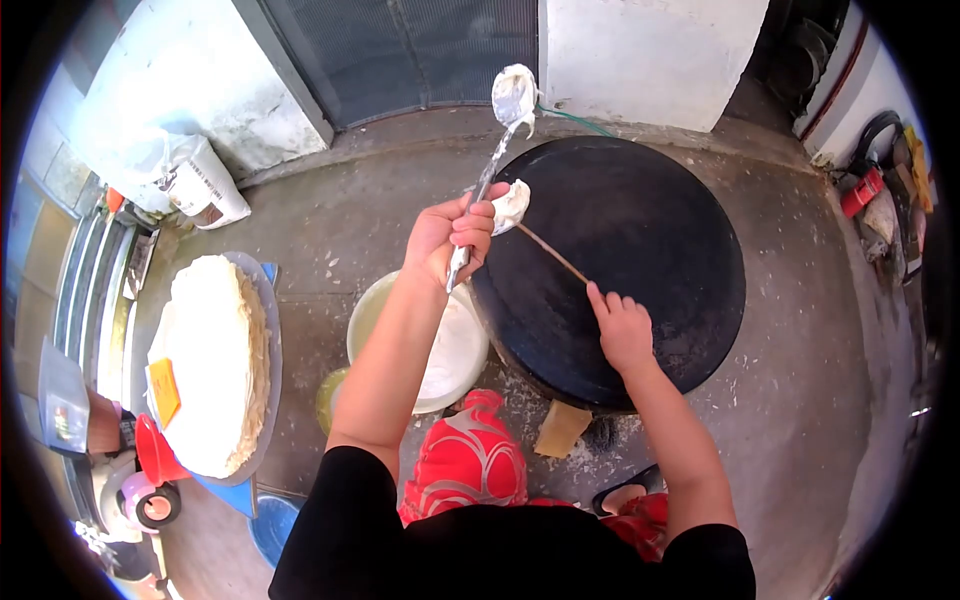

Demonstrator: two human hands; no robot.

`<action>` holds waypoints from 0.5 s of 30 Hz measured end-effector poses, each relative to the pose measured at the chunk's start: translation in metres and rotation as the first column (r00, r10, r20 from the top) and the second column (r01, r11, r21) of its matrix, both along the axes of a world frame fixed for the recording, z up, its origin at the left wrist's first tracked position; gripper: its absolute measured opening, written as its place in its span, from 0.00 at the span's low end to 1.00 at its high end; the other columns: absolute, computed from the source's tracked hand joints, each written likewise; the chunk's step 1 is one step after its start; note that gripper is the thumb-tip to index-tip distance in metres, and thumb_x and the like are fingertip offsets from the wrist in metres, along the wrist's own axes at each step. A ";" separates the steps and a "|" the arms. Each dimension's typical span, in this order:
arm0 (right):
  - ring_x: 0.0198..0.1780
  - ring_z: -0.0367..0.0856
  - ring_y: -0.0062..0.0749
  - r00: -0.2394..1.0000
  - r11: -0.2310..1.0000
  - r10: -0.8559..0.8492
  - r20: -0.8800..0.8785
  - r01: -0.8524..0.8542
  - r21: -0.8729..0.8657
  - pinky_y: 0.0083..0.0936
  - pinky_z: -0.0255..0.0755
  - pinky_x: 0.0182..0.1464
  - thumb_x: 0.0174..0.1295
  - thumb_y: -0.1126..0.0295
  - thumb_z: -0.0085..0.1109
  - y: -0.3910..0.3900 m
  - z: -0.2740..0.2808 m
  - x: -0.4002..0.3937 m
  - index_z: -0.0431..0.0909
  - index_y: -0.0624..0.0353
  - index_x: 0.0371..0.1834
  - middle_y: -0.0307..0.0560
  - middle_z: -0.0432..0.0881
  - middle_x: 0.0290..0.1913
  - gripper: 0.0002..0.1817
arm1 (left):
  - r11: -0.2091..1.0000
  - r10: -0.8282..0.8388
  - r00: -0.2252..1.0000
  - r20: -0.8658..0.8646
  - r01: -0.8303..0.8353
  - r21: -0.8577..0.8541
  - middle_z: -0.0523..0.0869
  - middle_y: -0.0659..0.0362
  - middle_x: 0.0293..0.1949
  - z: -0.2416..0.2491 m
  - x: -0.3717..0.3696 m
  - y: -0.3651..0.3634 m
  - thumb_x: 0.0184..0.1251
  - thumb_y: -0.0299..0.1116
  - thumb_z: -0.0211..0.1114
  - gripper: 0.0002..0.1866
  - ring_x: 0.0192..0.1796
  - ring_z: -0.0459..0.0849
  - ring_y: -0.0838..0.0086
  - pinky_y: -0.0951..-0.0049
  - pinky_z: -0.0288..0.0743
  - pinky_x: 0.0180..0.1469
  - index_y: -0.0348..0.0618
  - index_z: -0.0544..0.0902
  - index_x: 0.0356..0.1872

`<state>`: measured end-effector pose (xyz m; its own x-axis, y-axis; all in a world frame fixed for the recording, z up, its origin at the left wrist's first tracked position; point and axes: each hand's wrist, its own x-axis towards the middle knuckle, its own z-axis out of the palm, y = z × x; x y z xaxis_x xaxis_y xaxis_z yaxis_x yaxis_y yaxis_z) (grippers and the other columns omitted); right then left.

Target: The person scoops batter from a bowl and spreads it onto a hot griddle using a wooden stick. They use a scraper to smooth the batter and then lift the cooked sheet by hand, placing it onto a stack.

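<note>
My left hand is closed around the handle of a metal ladle, its bowl end coated in thick white batter and pointing away from me. My right hand pinches a thin wooden stick. White batter covers the stick's far end, close beside my left fingers; the shape under it is hidden. Below my right hand spreads a large round black griddle. A pale bucket with white batter in it stands left of the griddle, partly hidden by my left forearm.
At left, a tall stack of thin white flatbreads lies on a round tray, an orange scraper on it. A blue basin sits below. A sack leans by the wall; a tan block lies before the griddle.
</note>
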<state>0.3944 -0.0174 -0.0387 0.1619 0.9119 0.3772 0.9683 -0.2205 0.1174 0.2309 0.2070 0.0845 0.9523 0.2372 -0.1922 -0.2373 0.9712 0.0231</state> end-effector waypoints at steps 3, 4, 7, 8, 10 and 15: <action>0.29 0.74 0.39 0.905 0.970 -0.185 -0.382 0.231 0.076 0.32 0.71 0.34 0.44 0.73 0.55 0.020 0.012 -0.004 0.71 0.50 0.53 0.44 0.72 0.28 0.26 | 0.996 0.005 0.990 0.139 0.008 -0.089 0.66 0.59 0.23 0.013 -0.006 -0.004 0.69 0.29 0.36 0.19 0.17 0.64 0.80 0.80 0.61 0.15 0.27 0.59 0.56; 0.29 0.74 0.39 0.906 0.970 -0.186 -0.381 0.231 0.076 0.32 0.71 0.34 0.44 0.73 0.55 0.021 0.005 -0.006 0.71 0.50 0.53 0.44 0.72 0.28 0.26 | 0.996 0.005 0.990 0.140 0.008 -0.089 0.66 0.59 0.23 0.011 -0.011 -0.005 0.69 0.29 0.36 0.19 0.17 0.64 0.80 0.80 0.61 0.15 0.27 0.59 0.56; 0.29 0.75 0.37 0.806 0.985 -0.059 -0.589 0.144 0.098 0.32 0.72 0.32 0.46 0.74 0.52 0.016 0.004 -0.027 0.72 0.51 0.50 0.44 0.72 0.26 0.23 | 0.986 0.016 0.966 0.258 0.028 -0.165 0.67 0.59 0.23 0.003 -0.027 -0.010 0.67 0.27 0.34 0.20 0.17 0.65 0.79 0.79 0.62 0.15 0.25 0.58 0.57; 0.29 0.75 0.37 0.808 0.985 -0.059 -0.587 0.144 0.099 0.32 0.72 0.32 0.46 0.74 0.52 0.019 0.004 -0.022 0.72 0.51 0.50 0.44 0.72 0.26 0.23 | 0.986 0.015 0.965 0.261 0.029 -0.165 0.67 0.59 0.23 -0.001 -0.033 -0.012 0.67 0.27 0.34 0.20 0.17 0.65 0.79 0.79 0.62 0.15 0.25 0.58 0.57; 0.29 0.75 0.38 0.953 0.975 -0.219 -0.209 0.209 -0.070 0.33 0.72 0.32 0.47 0.73 0.52 0.030 0.003 -0.004 0.70 0.50 0.52 0.44 0.72 0.28 0.24 | 0.966 0.062 0.950 0.305 0.019 -0.257 0.67 0.59 0.22 -0.009 -0.046 -0.018 0.67 0.27 0.37 0.19 0.17 0.65 0.80 0.81 0.62 0.14 0.23 0.60 0.55; 0.38 0.78 0.42 0.728 0.938 -0.083 -0.680 0.288 0.194 0.31 0.72 0.42 0.45 0.73 0.51 0.027 -0.010 -0.012 0.75 0.52 0.48 0.48 0.78 0.32 0.22 | 0.934 0.225 0.938 0.263 -0.131 -0.332 0.67 0.58 0.21 -0.035 -0.110 -0.043 0.61 0.21 0.37 0.22 0.14 0.65 0.79 0.80 0.64 0.14 0.22 0.57 0.58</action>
